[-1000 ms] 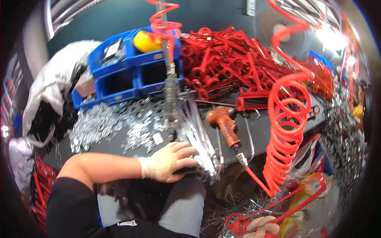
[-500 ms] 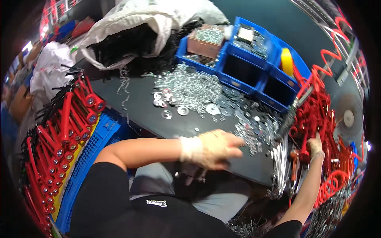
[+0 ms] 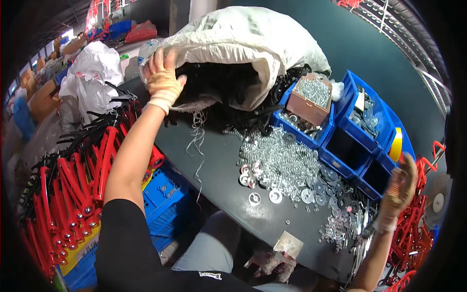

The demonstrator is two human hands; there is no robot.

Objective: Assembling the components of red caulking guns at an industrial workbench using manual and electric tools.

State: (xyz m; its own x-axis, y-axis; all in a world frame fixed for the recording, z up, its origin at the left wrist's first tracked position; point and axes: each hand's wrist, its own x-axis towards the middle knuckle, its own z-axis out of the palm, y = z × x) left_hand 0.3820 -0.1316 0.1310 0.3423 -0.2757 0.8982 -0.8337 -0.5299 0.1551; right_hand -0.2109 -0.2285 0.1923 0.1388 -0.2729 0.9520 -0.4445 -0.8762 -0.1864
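Note:
My left hand (image 3: pixel 164 80), in a pale thin glove, lies against the left rim of a white woven sack (image 3: pixel 292 36). Its fingers are stretched and spread, with the thumb apart. Dark black pieces fill the shadowed mouth of the sack. Loose threads (image 3: pixel 197 138) hang from its lower edge. On the right, my gloved right hand (image 3: pixel 401 187) is raised beside the blue bins (image 3: pixel 345 151), near a heap of red metal parts (image 3: pixel 413 238). Motion smears its fingers, so I cannot make out whether it holds anything.
Small silvery hardware (image 3: pixel 282 158) and washers (image 3: pixel 307 195) cover part of the dark tabletop (image 3: pixel 219 170). An open box (image 3: pixel 309 100) of small metal parts sits in a blue bin. Red tubular parts with black ends (image 3: pixel 73 194) are stacked by a blue crate (image 3: pixel 165 194) at left.
My left hand has moved from over the table's front up and left to the sack. My right hand has risen from among the red parts. The view has shifted leftward.

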